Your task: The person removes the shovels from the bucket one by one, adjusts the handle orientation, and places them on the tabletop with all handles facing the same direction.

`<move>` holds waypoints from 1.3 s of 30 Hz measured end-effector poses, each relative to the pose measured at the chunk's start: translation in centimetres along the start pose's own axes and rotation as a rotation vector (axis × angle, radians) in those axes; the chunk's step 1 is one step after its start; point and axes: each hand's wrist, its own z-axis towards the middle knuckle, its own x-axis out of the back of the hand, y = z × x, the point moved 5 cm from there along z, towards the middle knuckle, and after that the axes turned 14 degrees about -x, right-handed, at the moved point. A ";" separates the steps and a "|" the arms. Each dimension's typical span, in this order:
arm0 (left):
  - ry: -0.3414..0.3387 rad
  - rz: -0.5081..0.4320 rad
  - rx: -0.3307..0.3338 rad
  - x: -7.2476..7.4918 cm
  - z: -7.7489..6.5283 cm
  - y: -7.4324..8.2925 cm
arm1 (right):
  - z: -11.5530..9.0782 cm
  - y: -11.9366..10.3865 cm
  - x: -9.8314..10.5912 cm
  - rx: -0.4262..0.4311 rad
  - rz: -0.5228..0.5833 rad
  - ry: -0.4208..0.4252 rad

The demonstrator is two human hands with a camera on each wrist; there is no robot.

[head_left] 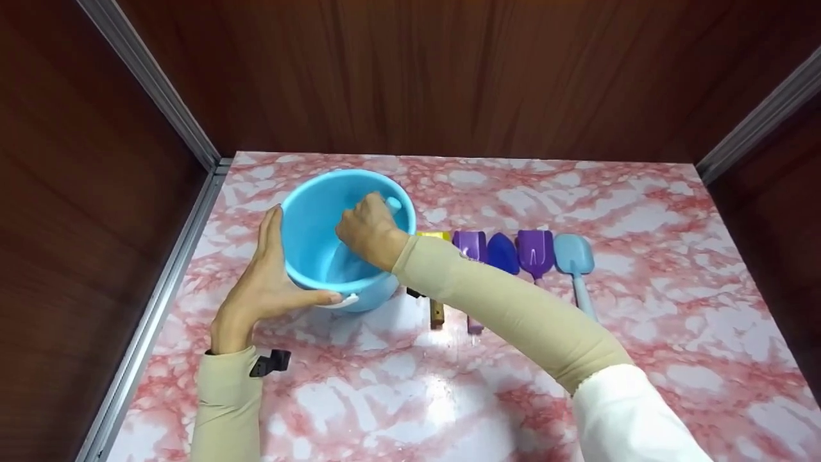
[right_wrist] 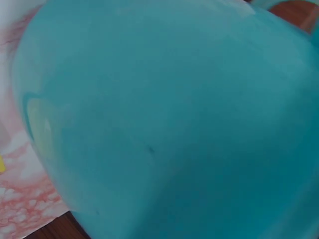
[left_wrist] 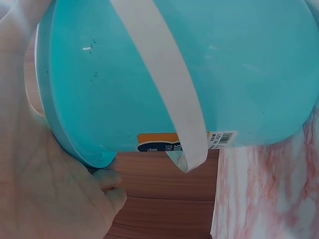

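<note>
A light blue bucket (head_left: 308, 221) leans with its mouth toward me at the left of the table; its white bail (left_wrist: 172, 84) hangs across the outside. My left hand (head_left: 262, 289) holds it by the near left rim, thumb along the front and fingers up the side. My right hand (head_left: 371, 228) reaches inside the mouth with curled fingers around a light blue handle (head_left: 393, 205), whose round end pokes out past the fist. The lower part of that tool is mostly hidden by the hand and wrist. In the right wrist view, blue plastic fills most of the picture.
Right of the bucket lies a row of toy tools: a yellow one (head_left: 435, 235) with a brown handle, a purple shovel (head_left: 470, 242), a blue blade (head_left: 502, 253), another purple shovel (head_left: 536, 249) and a light blue shovel (head_left: 574, 253). Brown wooden panels (head_left: 449, 77) enclose the marbled table (head_left: 641, 212).
</note>
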 end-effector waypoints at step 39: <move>0.016 -0.027 -0.011 -0.1 0.1 0.3 | -4.5 13.8 -5.0 -0.009 1.012 -0.018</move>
